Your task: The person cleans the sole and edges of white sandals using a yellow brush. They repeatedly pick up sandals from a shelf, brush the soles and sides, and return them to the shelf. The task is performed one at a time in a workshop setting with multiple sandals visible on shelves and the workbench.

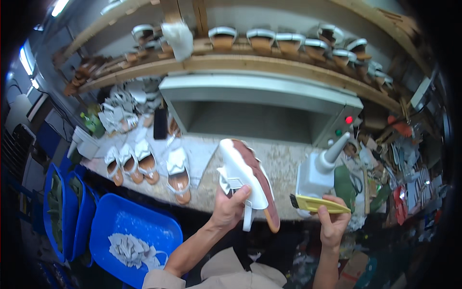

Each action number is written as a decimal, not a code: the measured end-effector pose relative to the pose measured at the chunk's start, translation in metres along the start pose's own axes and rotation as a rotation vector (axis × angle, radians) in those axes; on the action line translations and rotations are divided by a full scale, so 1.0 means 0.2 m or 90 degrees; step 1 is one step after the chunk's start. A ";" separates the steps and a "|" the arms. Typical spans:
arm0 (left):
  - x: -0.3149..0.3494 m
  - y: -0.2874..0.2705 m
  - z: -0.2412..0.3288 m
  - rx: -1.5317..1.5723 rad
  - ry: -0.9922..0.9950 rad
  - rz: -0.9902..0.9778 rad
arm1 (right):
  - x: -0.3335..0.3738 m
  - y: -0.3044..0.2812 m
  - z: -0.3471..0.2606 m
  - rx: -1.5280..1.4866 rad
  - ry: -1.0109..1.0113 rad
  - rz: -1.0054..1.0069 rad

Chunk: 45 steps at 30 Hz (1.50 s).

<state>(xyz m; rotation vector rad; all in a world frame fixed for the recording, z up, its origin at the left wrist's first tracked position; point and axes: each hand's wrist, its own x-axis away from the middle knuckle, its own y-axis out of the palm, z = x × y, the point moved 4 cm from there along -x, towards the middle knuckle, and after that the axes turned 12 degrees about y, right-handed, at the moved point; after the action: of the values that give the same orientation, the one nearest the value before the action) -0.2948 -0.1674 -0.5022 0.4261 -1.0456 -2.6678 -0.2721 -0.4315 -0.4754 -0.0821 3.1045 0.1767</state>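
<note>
My left hand (228, 208) is closed around a white sandal (244, 177), held tilted above the worktable's front edge. Its reddish-brown underside faces right, and a white strap dangles beside my fingers. In my right hand (334, 225) is a yellow-handled brush (321, 204), its dark bristle end pointing left toward the sandal, apart from it. Just behind the brush stands a pale grey container with a conical spout (315, 174). To the left, a finished-looking white sandal (178, 174) lies on the table, with several smaller white sandals (144, 163) beside it.
A grey open-fronted box (260, 85) with red and green lights sits behind the table. Wooden shelves (269, 63) above it carry rows of sandals. A blue tub (137, 212) holding white scraps is at lower left. Clutter (409, 173) crowds the right side. A dark phone-like slab (160, 123) lies behind the sandals.
</note>
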 end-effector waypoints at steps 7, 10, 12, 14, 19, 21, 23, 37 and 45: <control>-0.50 0.38 0.65 -0.163 0.559 -0.049 | 0.02 -0.19 0.08 -0.097 0.055 0.021; -0.84 0.83 0.81 -0.152 0.715 -0.110 | 0.01 -0.32 0.10 -0.082 0.059 0.038; -1.10 1.12 0.86 -0.117 0.720 -0.147 | 0.02 -0.38 0.12 -0.083 0.049 0.049; -1.27 1.37 0.92 -0.150 0.730 -0.154 | 0.02 -0.39 0.13 -0.136 0.056 0.028; -1.69 1.82 0.80 -0.231 0.726 -0.129 | 0.11 -0.61 0.20 -0.158 0.089 0.106; -1.76 1.86 0.88 -0.372 0.755 -0.118 | 0.11 -0.63 0.28 -0.145 0.076 0.060; -1.85 1.96 0.83 -0.453 0.764 -0.126 | 0.14 -0.71 0.33 -0.105 0.052 0.059; -2.04 2.12 0.70 -0.868 0.828 -0.165 | 0.09 -0.83 0.34 -0.190 0.198 0.117; -2.11 2.17 0.71 -1.032 0.848 -0.168 | 0.09 -0.86 0.37 -0.178 0.205 0.119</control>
<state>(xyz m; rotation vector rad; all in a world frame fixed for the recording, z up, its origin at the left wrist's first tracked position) 0.0981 -0.2515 -0.0272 1.4421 1.4050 -1.6872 -0.2794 -0.5942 -0.5685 0.1940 3.3785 0.6647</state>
